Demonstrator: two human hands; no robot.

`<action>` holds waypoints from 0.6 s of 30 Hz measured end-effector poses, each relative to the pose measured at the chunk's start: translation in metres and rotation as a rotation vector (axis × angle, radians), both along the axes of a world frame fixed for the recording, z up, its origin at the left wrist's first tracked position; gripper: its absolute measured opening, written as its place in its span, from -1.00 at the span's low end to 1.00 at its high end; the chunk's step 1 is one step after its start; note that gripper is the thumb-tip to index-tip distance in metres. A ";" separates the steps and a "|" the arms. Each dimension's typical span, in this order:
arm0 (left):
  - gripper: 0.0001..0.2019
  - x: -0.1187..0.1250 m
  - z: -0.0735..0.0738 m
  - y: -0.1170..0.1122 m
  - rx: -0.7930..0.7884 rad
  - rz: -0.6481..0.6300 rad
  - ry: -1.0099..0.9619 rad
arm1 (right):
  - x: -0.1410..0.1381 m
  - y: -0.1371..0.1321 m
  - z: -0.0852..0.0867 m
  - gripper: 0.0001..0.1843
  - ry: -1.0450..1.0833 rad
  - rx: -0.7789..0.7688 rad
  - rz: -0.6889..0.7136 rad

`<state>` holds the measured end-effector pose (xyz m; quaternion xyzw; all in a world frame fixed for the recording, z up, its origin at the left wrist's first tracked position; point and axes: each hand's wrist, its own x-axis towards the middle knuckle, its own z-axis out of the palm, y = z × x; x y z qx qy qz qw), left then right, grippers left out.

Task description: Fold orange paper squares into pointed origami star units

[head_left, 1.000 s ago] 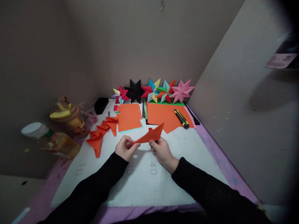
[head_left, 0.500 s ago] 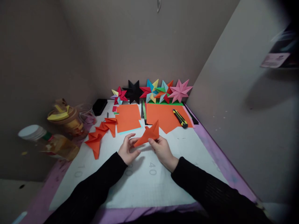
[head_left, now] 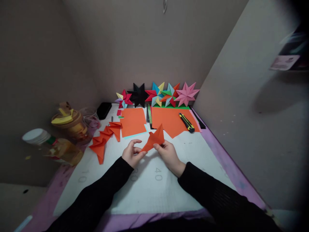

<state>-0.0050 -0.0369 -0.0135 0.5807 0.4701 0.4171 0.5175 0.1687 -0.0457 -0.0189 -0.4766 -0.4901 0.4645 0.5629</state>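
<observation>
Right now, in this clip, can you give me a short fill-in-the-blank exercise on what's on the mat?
1. Both hands, left hand and right hand, hold a folded piece of ____ paper.
2. The knife with the yellow and black handle lies on the orange ____ at the right.
3. The star between two multicoloured stars is ____.
4. The folded orange pieces lie to the ____ of the hands.

Missing words: orange; sheet; black; left

White cutting mat (head_left: 145, 190) on purple table (head_left: 224, 164) carries orange sheets (head_left: 169, 120).
</observation>
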 end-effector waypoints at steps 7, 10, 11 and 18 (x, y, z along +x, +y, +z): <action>-0.52 -0.007 -0.004 0.005 -0.043 0.003 -0.072 | 0.012 0.012 -0.004 -0.63 0.010 -0.010 -0.119; -0.52 -0.010 -0.011 0.008 -0.053 -0.042 -0.052 | 0.015 0.013 -0.002 -0.62 0.002 -0.007 -0.125; -0.50 -0.010 -0.013 0.009 -0.040 -0.046 -0.041 | 0.015 0.012 -0.001 -0.64 -0.004 -0.007 -0.120; -0.69 -0.006 -0.014 0.007 0.030 -0.136 0.157 | 0.002 0.001 -0.001 -0.75 -0.104 -0.005 0.045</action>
